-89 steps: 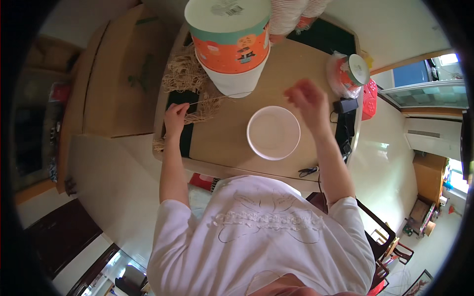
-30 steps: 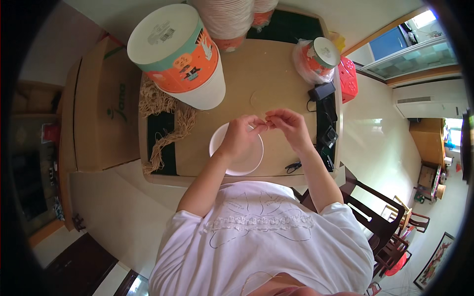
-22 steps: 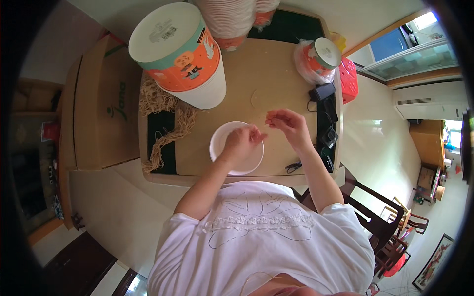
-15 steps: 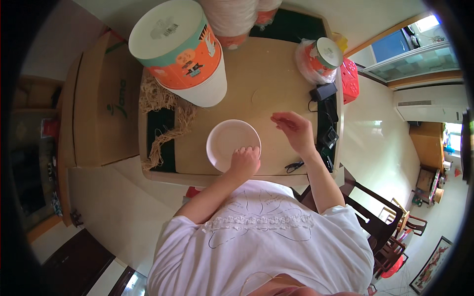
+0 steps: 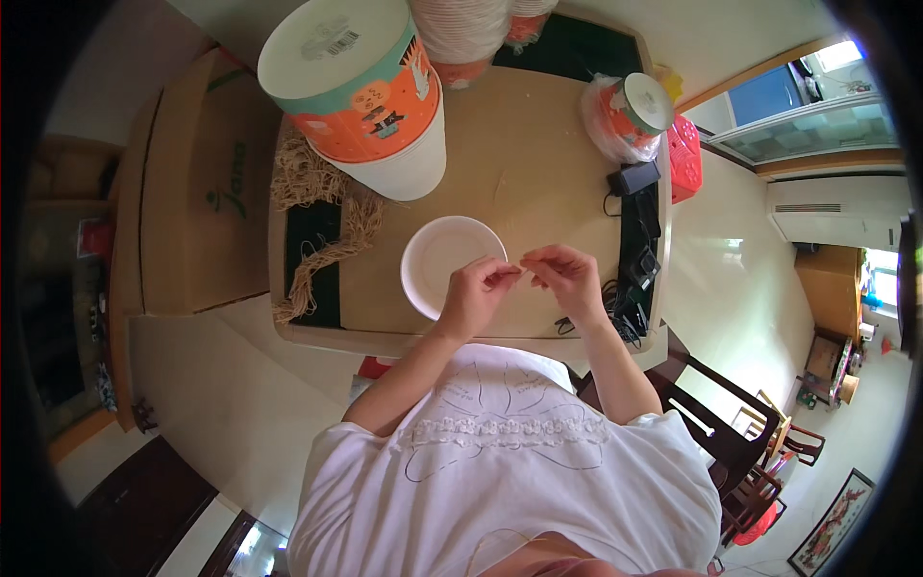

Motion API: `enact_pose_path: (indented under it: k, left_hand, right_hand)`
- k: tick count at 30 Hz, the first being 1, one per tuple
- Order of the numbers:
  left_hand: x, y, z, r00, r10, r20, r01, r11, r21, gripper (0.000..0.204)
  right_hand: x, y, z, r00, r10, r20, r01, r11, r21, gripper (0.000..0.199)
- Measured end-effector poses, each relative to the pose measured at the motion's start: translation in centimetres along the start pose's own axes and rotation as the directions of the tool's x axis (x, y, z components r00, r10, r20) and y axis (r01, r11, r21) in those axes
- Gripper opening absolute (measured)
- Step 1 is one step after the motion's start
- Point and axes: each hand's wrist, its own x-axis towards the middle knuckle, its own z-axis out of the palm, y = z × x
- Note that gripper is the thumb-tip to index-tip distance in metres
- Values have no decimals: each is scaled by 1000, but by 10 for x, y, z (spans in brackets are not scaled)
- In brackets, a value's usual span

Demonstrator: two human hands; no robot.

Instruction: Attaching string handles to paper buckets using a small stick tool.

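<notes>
While both hands meet just below the centre of the frame, the left hand point(image 5: 478, 291) and the right hand point(image 5: 574, 281) each show a narrow pinch, fingertips almost together. Whether a strand sits between them cannot be told; anything there is too fine to make out. The white tub point(image 5: 437, 258), nearest the hands, stands mouth upward on the tabletop point(image 5: 548, 125), left of the fingertips. The left hand overlaps its lower right rim in view; contact cannot be confirmed.

Risks noted: a dropping left wrist could tip or shift the tub; a slack pinch could lose a fine item unnoticed; a sweep of the right hand toward the lower right could snag the black cables point(image 5: 630, 313).

The table's near edge runs close below the tub, leaving little margin. At the left, the tan fibre bundle point(image 5: 312, 183) trails down toward the table's corner and could be dragged by a passing forearm. Open room lies above and right of the tub, bounded at the right margin by the black adapter point(image 5: 635, 177). Farther off, the tall bucket stack point(image 5: 380, 120), upper left, could topple if knocked; the wrapped bucket point(image 5: 625, 120) occupies the upper right, the nested white cups point(image 5: 461, 29) the top centre
</notes>
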Motion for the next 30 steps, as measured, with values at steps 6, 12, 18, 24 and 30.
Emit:
enact_pose_path:
  k: [6, 12, 18, 24, 30]
  left_hand:
    - [4, -4, 9, 997, -74, 4, 74, 994, -81, 8]
    - [4, -21, 7, 976, -214, -31, 210, 973, -91, 10]
    - [-2, -29, 10, 993, -96, -63, 96, 995, -9, 11]
    - [-1, -25, -3, 973, -229, 40, 229, 973, -11, 10]
    - [0, -23, 0, 977, -213, -1, 213, 976, -45, 12]
  right_hand:
    - [0, 2, -2, 995, 98, -29, -93, 987, 133, 8]
    - [4, 15, -17, 985, -147, -88, 66, 799, -598, 21]
    - [3, 20, 0, 934, -232, 272, 347, 775, -528, 48]
    - [4, 25, -7, 971, 74, 227, 32, 902, -432, 28]
    - [7, 34, -8, 994, -38, 103, 76, 915, -396, 9]
